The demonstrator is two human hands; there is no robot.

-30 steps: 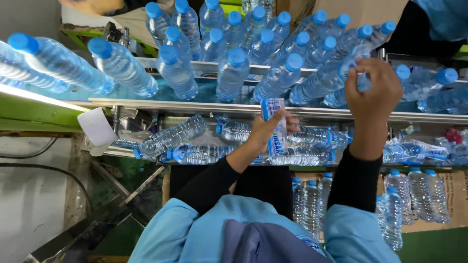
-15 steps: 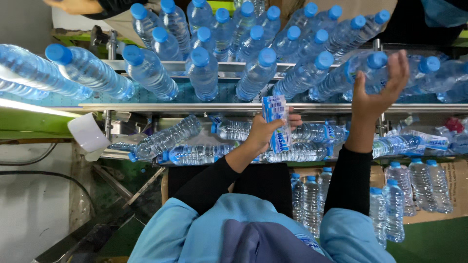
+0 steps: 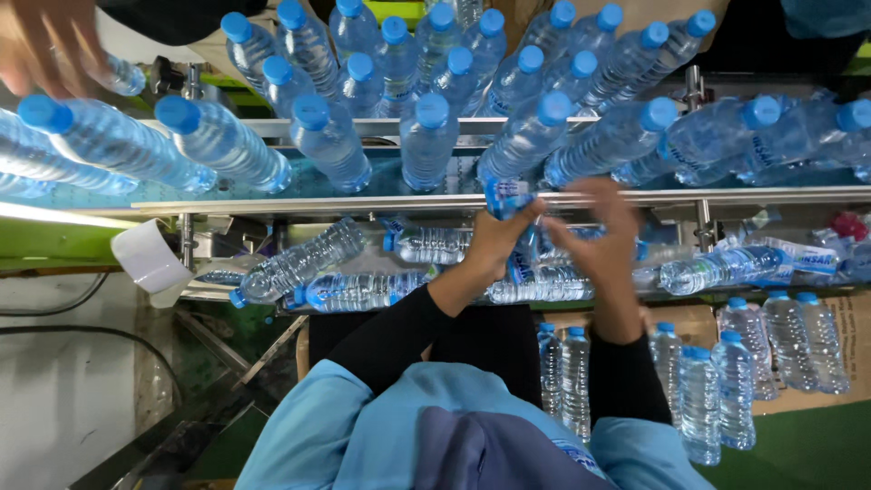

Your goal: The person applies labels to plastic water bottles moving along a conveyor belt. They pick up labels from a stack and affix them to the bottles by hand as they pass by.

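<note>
Dozens of clear water bottles with blue caps stand packed on the conveyor that runs across my view, the biggest thing in sight. Below its steel rail, more bottles lie on their sides on a lower counter, and others stand upright in a cardboard box at lower right.

My two hands meet just under the rail. My left hand grips a small bundle of blue-and-white label sleeves, fingers closed round it, and holds it up against the rail. My right hand sits just beside it, fingers curled toward the same bundle; I cannot tell whether they pinch anything.

I judge the sleeves to be thin, soft film: very light, slippery, easy to crease, best taken by an edge between thumb and forefinger. A full bottle would be heavier and slick, best held round the body.

Someone else's hand reaches over a bottle at top left, cut off by the frame. The sleeve count and what my right palm covers are hidden.
</note>
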